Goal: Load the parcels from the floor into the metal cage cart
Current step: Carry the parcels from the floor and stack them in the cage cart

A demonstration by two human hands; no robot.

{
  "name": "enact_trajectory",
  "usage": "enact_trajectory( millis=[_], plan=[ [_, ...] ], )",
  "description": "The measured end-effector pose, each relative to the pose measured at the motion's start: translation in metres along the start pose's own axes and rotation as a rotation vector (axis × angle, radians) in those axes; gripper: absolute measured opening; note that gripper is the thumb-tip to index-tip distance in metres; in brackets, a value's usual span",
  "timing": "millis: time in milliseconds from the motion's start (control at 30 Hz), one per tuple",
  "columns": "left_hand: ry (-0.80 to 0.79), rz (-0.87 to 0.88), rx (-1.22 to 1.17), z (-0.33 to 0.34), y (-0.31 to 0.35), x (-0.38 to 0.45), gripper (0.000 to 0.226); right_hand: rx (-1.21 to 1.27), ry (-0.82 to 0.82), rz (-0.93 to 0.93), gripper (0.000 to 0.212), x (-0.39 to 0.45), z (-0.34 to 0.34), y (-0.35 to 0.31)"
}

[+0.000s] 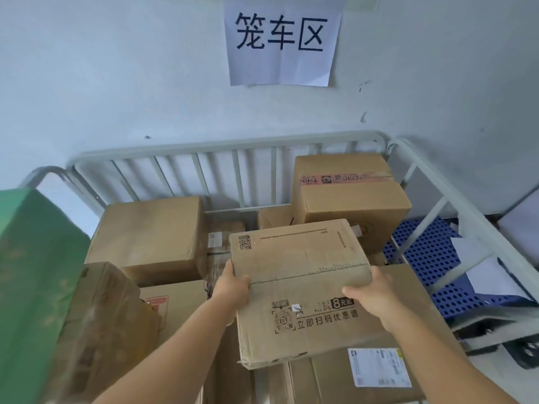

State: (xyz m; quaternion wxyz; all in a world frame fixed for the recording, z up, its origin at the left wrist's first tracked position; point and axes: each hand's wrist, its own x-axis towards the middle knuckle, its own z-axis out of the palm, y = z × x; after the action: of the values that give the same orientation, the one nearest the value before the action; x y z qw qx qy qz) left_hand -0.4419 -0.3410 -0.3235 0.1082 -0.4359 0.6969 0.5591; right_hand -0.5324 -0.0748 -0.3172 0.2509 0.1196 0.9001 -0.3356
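From the head camera, a flat cardboard parcel (303, 290) sits between both hands above the boxes stacked in the metal cage cart (227, 147). The left hand (232, 287) grips its left edge, thumb on top; the right hand (372, 295) grips its right edge. A taller box (347, 199) stands in the cart's far right corner.

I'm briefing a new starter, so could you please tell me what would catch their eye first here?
Centre frame, both hands, left and right, grip a printed cardboard box above the parcels in the metal cage cart. A paper sign hangs on the wall above; a green box fills the left edge.
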Motion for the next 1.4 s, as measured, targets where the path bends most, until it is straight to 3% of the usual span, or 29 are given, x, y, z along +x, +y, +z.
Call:
enact_trajectory(
  millis=[267,400,600,700,867,1167,1400],
  plan=[
    [0.159,-0.039,-0.211,-0.049,0.004,0.001,0.041,-0.177,-0.048,-0.17,0.068,0.019,0.022,-0.091],
    [0.248,-0.098,-0.326,-0.065,-0.004,0.013,0.038,-0.319,-0.07,-0.282,0.078,0.032,0.033,-0.143],
    [0.286,-0.157,-0.47,-0.07,0.002,0.029,0.079,-0.389,-0.114,-0.43,0.076,0.069,0.048,-0.206],
    [0.311,-0.17,-0.502,-0.062,0.009,0.041,0.085,-0.444,-0.114,-0.453,0.081,0.089,0.055,-0.232],
    [0.354,-0.198,-0.532,-0.066,0.017,0.066,0.088,-0.496,-0.185,-0.449,0.079,0.118,0.073,-0.254],
    [0.458,-0.243,-0.581,-0.046,0.018,0.099,0.092,-0.554,-0.238,-0.627,0.059,0.17,0.108,-0.294],
    [0.468,-0.269,-0.56,-0.019,0.024,0.136,0.103,-0.627,-0.203,-0.579,0.069,0.207,0.122,-0.281]
  ],
)
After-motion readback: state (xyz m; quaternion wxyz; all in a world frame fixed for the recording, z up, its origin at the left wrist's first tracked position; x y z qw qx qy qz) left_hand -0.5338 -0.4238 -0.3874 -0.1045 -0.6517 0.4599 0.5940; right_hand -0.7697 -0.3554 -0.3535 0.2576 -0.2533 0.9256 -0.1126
